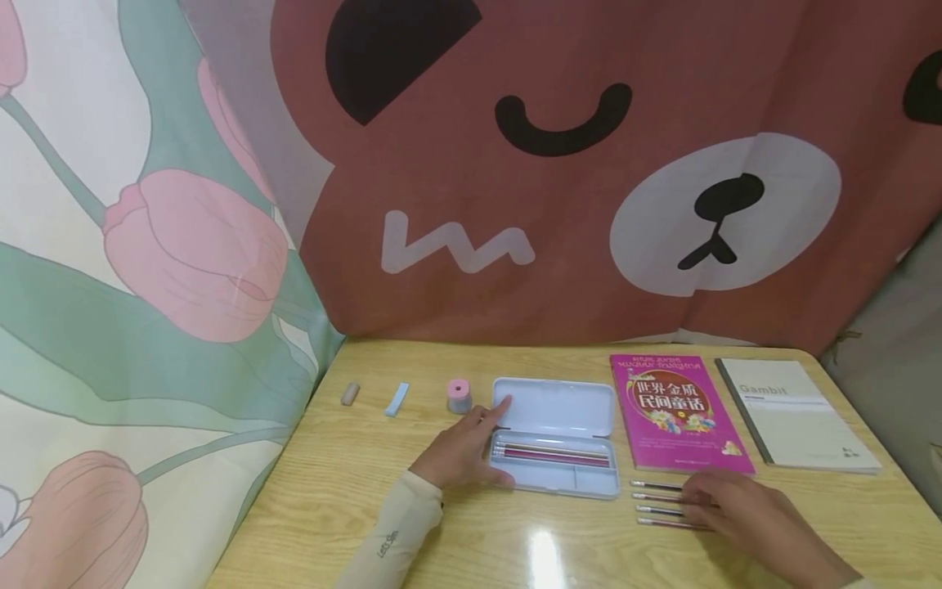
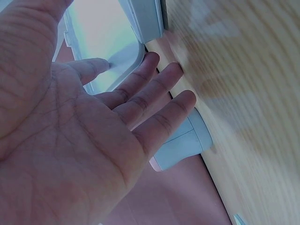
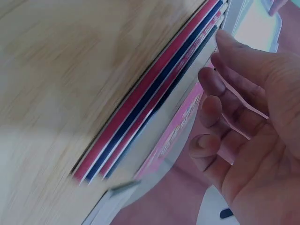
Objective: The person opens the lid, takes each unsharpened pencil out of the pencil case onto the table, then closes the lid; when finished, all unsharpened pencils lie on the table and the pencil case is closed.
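Note:
A light-blue pencil case [image 1: 553, 409] lies with its lid folded back, several pencils [image 1: 555, 455] in its long compartment. My left hand [image 1: 462, 450] is at its left side, index finger on the lid and thumb by the front corner. In the left wrist view, the other fingers [image 2: 161, 123] stretch out loosely. More pencils, dark and red [image 1: 657, 497], lie side by side on the table to the case's right. Over their right ends hovers my right hand [image 1: 751, 515]; the right wrist view shows its fingers loosely bent beside the pencils [image 3: 154, 93], gripping nothing.
A pink book [image 1: 680, 446] and a pale notebook [image 1: 805, 421] lie right of the case. To its left stand a pink-and-grey sharpener-like cylinder [image 1: 459, 397], a light-blue strip [image 1: 397, 399] and a small brownish piece [image 1: 350, 393]. A bear-print cloth [image 1: 456, 311] hangs behind the table.

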A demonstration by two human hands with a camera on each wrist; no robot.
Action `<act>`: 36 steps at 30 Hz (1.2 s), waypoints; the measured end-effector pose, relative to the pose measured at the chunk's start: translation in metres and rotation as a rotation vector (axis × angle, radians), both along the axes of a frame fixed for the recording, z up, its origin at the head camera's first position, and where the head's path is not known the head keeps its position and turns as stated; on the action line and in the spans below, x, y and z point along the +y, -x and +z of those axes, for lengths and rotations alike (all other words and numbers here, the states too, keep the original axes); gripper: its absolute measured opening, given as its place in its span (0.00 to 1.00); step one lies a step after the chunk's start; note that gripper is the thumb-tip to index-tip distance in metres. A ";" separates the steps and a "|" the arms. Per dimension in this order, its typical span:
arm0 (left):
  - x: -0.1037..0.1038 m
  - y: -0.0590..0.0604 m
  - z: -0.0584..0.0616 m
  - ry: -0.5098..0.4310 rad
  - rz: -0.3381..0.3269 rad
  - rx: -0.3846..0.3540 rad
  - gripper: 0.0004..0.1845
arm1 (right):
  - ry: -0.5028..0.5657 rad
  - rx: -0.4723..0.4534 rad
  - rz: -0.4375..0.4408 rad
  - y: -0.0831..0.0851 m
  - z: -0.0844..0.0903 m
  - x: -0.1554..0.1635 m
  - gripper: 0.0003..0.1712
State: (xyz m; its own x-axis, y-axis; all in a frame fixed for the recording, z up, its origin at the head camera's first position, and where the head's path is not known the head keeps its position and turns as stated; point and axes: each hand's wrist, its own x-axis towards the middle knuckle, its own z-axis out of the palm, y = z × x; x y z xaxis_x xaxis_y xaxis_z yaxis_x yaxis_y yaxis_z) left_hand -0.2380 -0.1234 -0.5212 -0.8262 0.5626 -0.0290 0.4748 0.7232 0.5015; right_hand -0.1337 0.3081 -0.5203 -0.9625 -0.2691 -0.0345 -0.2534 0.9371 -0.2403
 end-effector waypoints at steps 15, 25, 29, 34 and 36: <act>0.000 0.002 -0.002 0.006 0.007 0.000 0.72 | 0.176 0.216 0.198 0.051 0.008 -0.081 0.15; 0.002 0.003 -0.005 0.023 0.019 -0.002 0.72 | 0.214 0.145 0.207 0.072 -0.001 -0.118 0.14; 0.001 0.002 -0.005 0.028 0.013 0.011 0.72 | 0.187 0.138 0.221 0.079 -0.006 -0.132 0.15; 0.000 0.002 -0.005 0.029 0.006 0.024 0.71 | 0.166 0.065 0.209 0.087 -0.009 -0.149 0.13; 0.000 0.003 -0.004 0.031 0.006 0.025 0.72 | 0.171 0.036 0.198 0.088 -0.009 -0.153 0.13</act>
